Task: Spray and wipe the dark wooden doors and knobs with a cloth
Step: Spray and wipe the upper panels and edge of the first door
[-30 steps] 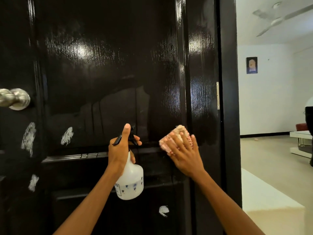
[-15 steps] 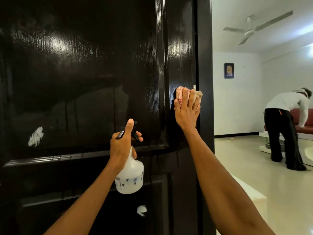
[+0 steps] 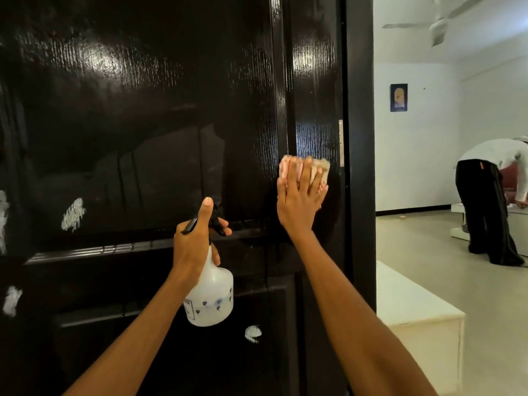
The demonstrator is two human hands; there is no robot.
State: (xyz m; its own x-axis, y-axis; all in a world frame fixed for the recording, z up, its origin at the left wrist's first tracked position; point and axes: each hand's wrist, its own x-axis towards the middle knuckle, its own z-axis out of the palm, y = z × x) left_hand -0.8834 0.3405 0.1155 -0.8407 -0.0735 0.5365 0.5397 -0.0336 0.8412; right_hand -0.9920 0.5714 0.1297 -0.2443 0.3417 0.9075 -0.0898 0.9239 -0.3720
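Note:
A glossy dark wooden door (image 3: 148, 110) fills the left and middle of the view, wet with streaks and a few white smudges. My left hand (image 3: 197, 238) grips the neck of a white spray bottle (image 3: 210, 298) with a black trigger, held close to the door's middle rail. My right hand (image 3: 298, 198) presses a folded pink and cream cloth (image 3: 304, 167) flat against the door's right stile, fingers straight. No knob is in view.
The black door frame (image 3: 360, 138) and a metal hinge (image 3: 340, 142) stand just right of the cloth. Beyond, a person (image 3: 491, 201) bends over in a bright room. A low white ledge (image 3: 414, 307) lies at the lower right.
My right hand with the cloth went from the middle rail up the right stile, then came down slightly. The left hand keeps the bottle in place. The view has swung back leftward.

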